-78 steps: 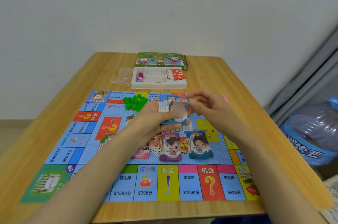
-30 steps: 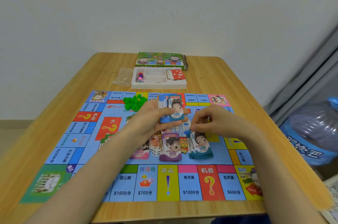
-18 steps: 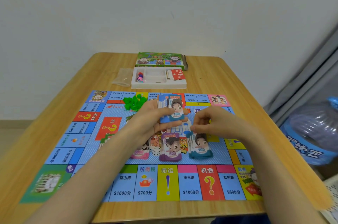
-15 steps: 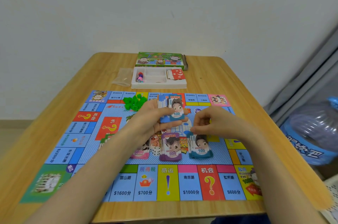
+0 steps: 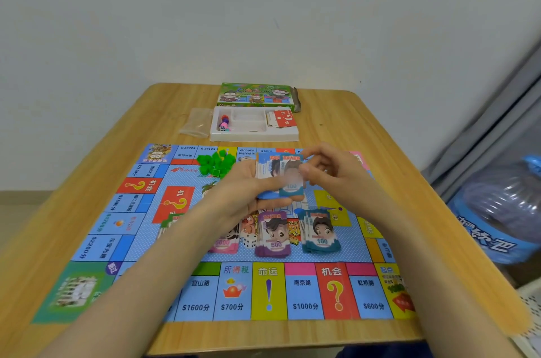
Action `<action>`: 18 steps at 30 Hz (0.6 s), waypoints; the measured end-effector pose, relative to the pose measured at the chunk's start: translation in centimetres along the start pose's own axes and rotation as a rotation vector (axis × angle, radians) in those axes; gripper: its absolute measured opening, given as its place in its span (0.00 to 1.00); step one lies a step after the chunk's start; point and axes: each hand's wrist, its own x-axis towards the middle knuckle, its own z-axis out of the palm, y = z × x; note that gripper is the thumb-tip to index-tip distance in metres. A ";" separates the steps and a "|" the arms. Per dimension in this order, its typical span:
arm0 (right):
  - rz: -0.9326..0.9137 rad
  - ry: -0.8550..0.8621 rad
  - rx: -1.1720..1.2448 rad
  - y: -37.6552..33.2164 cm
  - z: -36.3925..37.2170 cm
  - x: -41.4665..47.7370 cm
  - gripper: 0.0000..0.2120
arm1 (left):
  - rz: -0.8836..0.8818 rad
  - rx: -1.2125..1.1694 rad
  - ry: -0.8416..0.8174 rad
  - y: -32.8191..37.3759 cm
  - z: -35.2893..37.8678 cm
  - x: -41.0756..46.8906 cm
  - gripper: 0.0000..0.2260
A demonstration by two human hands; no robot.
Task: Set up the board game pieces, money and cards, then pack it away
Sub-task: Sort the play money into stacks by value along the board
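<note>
The game board (image 5: 131, 211) lies flat on the wooden table (image 5: 366, 129). Above its middle my left hand (image 5: 243, 191) grips a stack of play money (image 5: 272, 173). My right hand (image 5: 330, 173) pinches the front teal 100 note (image 5: 292, 182) of that stack. On the board below lie three sorted piles: pink 5000 notes (image 5: 224, 245), purple 500 notes (image 5: 273, 236) and teal 100 notes (image 5: 320, 236). A white die (image 5: 248, 240) sits between the pink and purple piles. Green houses (image 5: 215, 163) are heaped near the board's far edge.
A white plastic tray (image 5: 254, 135) at the back holds small coloured pawns (image 5: 224, 123) and red chance cards (image 5: 282, 119). The green game box (image 5: 256, 94) stands behind it, a clear plastic bag (image 5: 197, 122) to its left. A blue water jug (image 5: 503, 211) sits at right.
My right hand laid a 100 note on the teal pile, then rose back to the held stack and now pinches its front note. My left hand stayed put.
</note>
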 end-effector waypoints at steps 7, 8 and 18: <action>-0.118 0.064 -0.034 0.0 0.5 -0.1 0.16 | -0.004 0.007 -0.083 0.1 0.2 -0.3 0.05; -0.130 0.086 -0.047 -0.1 0.5 -0.1 0.16 | -0.005 -0.001 -0.082 0.1 0.2 -0.3 0.05; 0.004 0.061 -0.017 -0.4 -0.9 -0.1 0.10 | 0.025 -0.053 -0.007 0.2 0.0 0.0 0.05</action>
